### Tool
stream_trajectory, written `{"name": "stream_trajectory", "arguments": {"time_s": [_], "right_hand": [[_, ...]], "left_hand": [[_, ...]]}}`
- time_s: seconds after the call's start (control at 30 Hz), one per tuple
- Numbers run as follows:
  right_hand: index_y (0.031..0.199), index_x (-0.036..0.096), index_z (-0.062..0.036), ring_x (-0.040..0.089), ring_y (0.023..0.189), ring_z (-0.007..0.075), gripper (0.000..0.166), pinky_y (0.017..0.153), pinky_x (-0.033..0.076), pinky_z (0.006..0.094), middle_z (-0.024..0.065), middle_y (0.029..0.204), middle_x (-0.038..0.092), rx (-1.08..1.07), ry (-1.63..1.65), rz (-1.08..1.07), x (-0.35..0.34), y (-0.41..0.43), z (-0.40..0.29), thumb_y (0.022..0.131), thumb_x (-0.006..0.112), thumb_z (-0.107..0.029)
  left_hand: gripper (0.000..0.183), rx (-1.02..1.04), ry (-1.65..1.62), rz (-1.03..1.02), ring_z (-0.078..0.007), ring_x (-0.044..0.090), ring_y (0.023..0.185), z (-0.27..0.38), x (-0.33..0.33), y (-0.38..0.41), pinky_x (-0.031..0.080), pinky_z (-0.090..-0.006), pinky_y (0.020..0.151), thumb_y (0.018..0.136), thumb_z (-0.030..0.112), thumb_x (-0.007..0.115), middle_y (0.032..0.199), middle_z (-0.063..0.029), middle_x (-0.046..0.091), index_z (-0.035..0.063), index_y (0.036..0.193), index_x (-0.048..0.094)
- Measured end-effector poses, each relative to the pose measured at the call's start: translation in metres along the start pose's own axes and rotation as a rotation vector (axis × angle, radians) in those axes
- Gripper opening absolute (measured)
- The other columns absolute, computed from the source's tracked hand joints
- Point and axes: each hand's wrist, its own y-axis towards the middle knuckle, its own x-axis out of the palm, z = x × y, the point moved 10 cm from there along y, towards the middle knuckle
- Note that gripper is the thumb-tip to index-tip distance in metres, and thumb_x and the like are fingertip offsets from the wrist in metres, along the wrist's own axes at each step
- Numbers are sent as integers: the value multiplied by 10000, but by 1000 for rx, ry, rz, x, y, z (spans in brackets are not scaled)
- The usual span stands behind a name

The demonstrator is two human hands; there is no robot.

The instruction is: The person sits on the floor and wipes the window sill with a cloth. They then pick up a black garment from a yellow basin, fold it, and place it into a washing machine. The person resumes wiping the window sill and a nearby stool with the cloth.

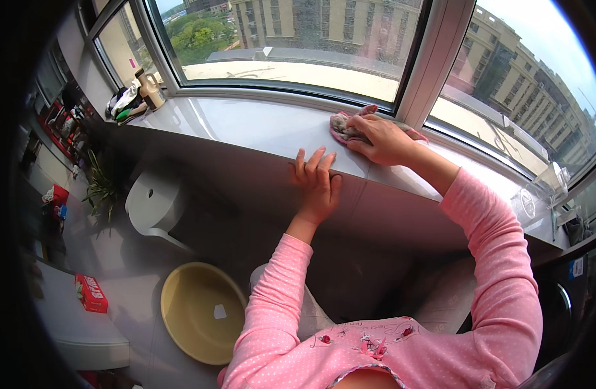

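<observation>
A crumpled grey cloth with a pink border (342,127) lies on the white windowsill (259,127), against the lower window frame. My right hand (381,138) grips it from above, with the fingers bunched into the fabric. Part of the cloth trails out to the right behind the hand. My left hand (317,177) rests on the sill's front edge, its fingers spread over the top and nothing held in them. The window pane (298,44) rises directly behind the cloth.
At the sill's left end stand a beige jug-like bottle (153,92) and a pile of cloths (125,104). Clear plastic containers (546,187) sit at the right end. Below are a white stool (154,202), a yellow basin (196,311), a potted plant (101,182) and a red box (91,293).
</observation>
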Motion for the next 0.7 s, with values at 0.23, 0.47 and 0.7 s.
{"name": "stream_trajectory", "arguments": {"time_s": [0.23,0.47,0.7], "right_hand": [[1089,536,-20,574,1078,377,222,926,444,441,200,1099,612,-95,-40,101,21,48,-3,913,589,-146],[1188,523,-2,541,1169,357,350,998,405,415,218,1176,618,-148,-177,-14,90,218,-61,871,544,-148],[1216,506,14,513,1172,350,402,990,397,417,221,1071,650,-137,-160,-84,91,216,-61,946,501,-283]], "left_hand": [[385,-64,-82,43,-425,102,1426,10,2,1,-8,-594,1112,943,269,441,1453,-88,352,132,1299,498],[433,-24,-38,0,-418,81,1422,11,11,-5,-15,-578,1113,945,318,476,1480,-82,287,126,1331,435],[432,78,55,0,-314,189,1407,0,-3,-1,69,-544,1100,945,469,515,1449,-26,397,232,1305,538]]}}
